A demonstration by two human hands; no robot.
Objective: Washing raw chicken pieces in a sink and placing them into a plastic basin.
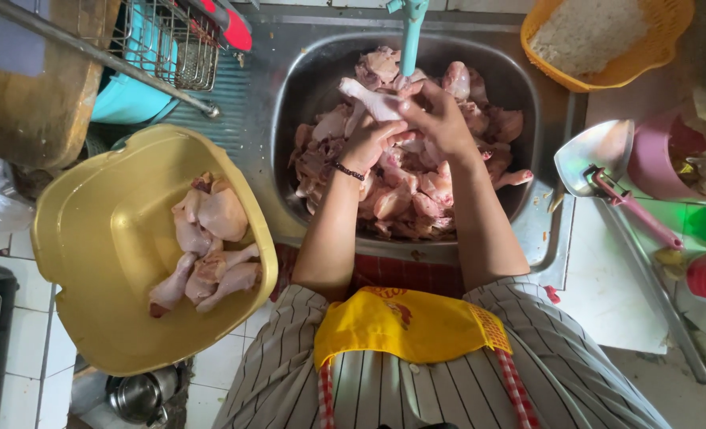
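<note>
While raw pieces fill the sink (528, 87), both hands hold one chicken leg (369, 99) under the teal tap (411, 32). The left hand (369, 143) clasps its lower end; the right hand (436, 115) wraps it from beside, fingertips hidden behind meat. More pieces lie in the yellow basin (91, 238), well apart.

Striped shirt (385, 389), yellow apron bib (405, 324), dark beaded bracelet (350, 171) on left wrist.
</note>
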